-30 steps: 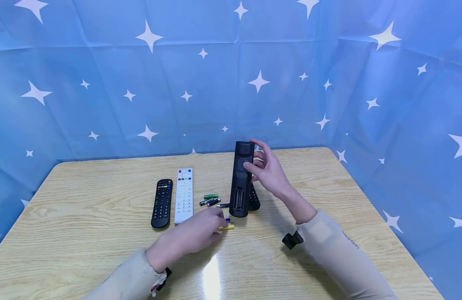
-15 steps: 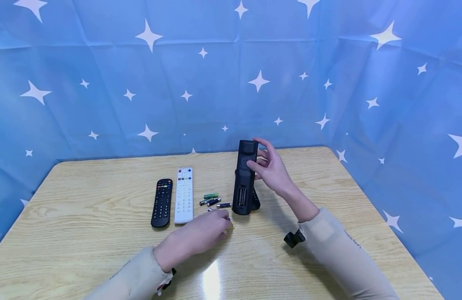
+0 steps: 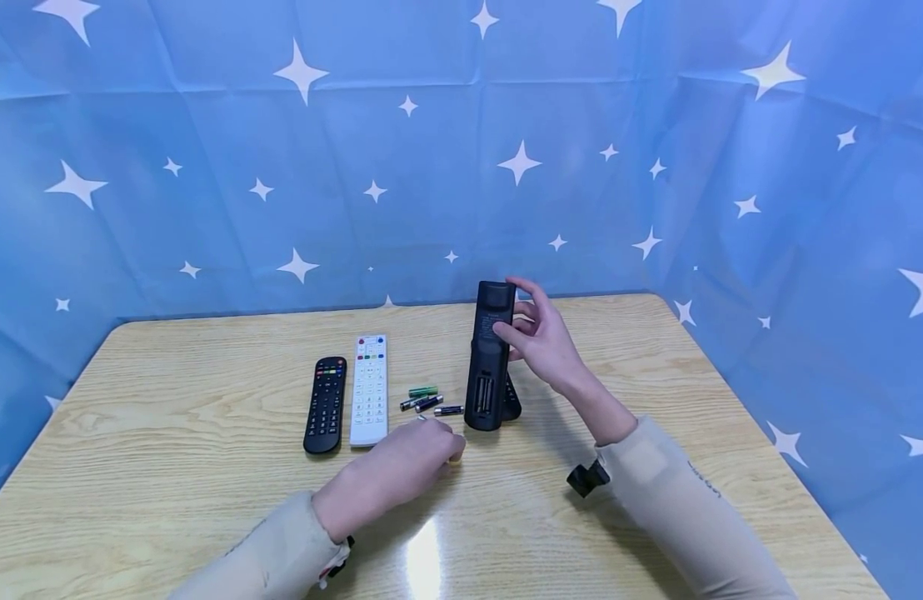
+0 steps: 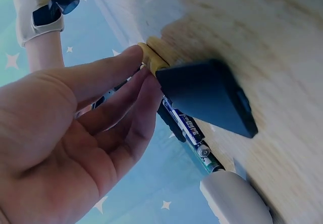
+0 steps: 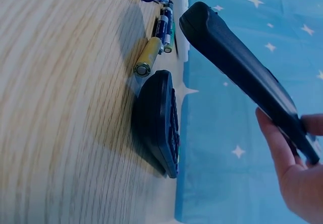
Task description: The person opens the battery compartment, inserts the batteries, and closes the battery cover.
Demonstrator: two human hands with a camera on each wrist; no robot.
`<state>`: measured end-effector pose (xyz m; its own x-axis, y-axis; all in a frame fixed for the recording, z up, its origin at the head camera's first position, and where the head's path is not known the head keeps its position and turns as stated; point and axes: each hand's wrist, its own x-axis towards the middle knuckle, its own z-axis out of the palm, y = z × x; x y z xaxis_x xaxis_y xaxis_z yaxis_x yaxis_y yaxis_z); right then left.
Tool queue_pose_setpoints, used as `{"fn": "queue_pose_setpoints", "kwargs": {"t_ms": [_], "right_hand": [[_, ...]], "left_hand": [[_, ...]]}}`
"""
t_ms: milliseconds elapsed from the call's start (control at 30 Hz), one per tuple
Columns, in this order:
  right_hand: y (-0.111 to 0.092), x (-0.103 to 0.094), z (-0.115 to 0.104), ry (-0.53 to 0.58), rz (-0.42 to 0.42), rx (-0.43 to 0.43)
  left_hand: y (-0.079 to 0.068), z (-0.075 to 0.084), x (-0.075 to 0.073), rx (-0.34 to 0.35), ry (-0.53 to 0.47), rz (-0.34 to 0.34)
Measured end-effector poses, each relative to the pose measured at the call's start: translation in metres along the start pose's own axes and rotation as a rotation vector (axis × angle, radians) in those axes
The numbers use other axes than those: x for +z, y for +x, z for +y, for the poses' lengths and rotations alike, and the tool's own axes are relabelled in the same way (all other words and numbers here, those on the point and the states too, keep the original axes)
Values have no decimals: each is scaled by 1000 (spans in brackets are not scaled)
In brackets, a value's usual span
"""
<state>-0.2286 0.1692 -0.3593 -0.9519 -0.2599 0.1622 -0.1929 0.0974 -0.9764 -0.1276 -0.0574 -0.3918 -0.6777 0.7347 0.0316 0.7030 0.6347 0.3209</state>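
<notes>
My left hand (image 3: 401, 458) is low over the table, pinching a yellow battery (image 4: 154, 60) between thumb and fingertips. A flat black piece (image 4: 207, 98) shows right beside that battery in the left wrist view; the hand covers it in the head view. My right hand (image 3: 542, 342) holds a black remote control (image 3: 491, 350) by its upper part, thumb on the back. Its back faces the head camera, and the battery compartment (image 3: 485, 395) is uncovered. Several loose batteries (image 3: 428, 403) lie between the hands and the white remote control (image 3: 369, 392).
Under the held remote, another black remote (image 5: 156, 123) lies on the wooden table (image 3: 207, 500). Left of the white remote lies a black one (image 3: 326, 406) with keys up. A blue star-patterned cloth (image 3: 401, 167) stands behind the table.
My left hand has moved slightly right, and its fingers now cover most of the yellow battery. The held remote shifted a little to the right, then stayed still.
</notes>
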Motion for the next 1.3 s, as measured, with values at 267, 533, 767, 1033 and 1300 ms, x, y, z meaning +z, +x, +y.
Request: {"fn": "queue_pose_setpoints", "kwargs": {"t_ms": [267, 533, 767, 1033, 1300], "right_hand": [[0, 0, 2, 5, -13, -7], [0, 0, 4, 7, -18, -11], [0, -1, 4, 9, -18, -6], [0, -1, 4, 3, -21, -7], [1, -1, 4, 5, -28, -11]], "left_hand": [[3, 2, 3, -17, 59, -31], [3, 2, 4, -9, 44, -36], [1, 2, 1, -37, 0, -56], [0, -3, -4, 17, -52, 43], [1, -8, -3, 53, -126, 149]]}}
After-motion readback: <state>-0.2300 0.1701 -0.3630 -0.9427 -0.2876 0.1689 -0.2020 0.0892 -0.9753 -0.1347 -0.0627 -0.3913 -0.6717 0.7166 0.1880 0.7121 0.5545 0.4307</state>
